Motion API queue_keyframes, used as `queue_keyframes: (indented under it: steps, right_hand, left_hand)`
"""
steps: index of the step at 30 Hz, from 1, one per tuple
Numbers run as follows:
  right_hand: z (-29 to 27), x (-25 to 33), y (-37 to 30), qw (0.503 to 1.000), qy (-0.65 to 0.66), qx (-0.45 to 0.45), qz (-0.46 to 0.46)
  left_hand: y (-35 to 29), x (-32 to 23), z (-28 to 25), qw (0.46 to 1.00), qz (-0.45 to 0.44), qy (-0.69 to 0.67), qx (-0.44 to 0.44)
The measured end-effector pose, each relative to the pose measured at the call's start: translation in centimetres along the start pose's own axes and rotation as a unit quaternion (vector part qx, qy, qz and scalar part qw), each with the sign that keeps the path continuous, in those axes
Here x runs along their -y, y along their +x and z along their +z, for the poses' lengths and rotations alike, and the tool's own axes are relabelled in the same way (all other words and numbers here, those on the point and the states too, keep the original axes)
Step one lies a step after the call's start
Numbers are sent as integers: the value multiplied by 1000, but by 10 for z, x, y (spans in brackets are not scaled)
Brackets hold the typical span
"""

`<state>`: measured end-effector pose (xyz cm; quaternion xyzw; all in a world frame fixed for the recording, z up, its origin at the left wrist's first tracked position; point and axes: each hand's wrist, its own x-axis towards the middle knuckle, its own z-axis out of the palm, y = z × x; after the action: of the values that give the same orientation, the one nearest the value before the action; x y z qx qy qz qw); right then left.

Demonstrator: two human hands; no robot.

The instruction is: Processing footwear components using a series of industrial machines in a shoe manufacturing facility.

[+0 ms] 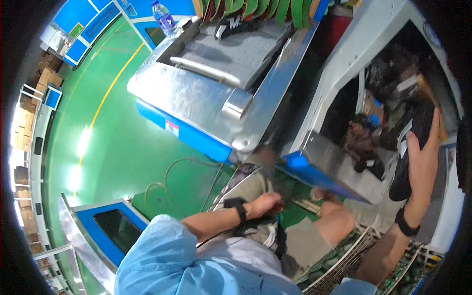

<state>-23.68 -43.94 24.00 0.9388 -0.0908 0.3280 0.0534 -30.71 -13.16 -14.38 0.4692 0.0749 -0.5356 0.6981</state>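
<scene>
Gripped in the person's bare right hand (423,164) is a black shoe with white marks (400,181), held upright at the far right, with the thumb and straightened fingers closed against its dark surface and the toe and heel hard to tell apart. The bare left hand (265,204) hangs over the lap, its fingers curled, and whether they pinch anything cannot be told. Part of the shoe lies behind the palm and fingers, so the contact on its far side is hidden. Just beside it, the dark opening of a large pale-grey machine housing (339,73) contains brown, black and blue shapes too blurred to name, and the lens rim cuts off the housing's outer edge. Ahead, a second black shoe with a white mark (228,25) sits on a flat grey conveyor belt (223,51), near curved green hanging strips (265,9) cropped by the upper edge. Around the belt runs a shiny silver metal frame (182,88), with a clear plastic bottle (164,19) near its far left corner. Glossy green floor (113,132), crossed by a yellow line, spreads leftward toward stacked brown cardboard boxes (24,123).
</scene>
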Motion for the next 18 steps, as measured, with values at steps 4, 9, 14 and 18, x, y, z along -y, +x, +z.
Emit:
queue_keyframes:
  steps: [4, 9, 14, 18]
  right_hand:
    - [-29, 44, -64, 997, 34, -31, 66]
    - [-52, 49, -178, 994, -50, -12, 97]
    - [-117, 94, -232, 960, 61, 267, 60]
    - [-115, 72, -223, 825, 402, 386, 89]
  left_hand:
    - [-27, -25, 27, 880, 29, 470, -58]
    - [-99, -105, 86, 891, 94, 419, 147]
    - [-129, -128, 125, 900, -30, -195, 388]
    - [-102, -107, 105, 965, -168, -37, 196]
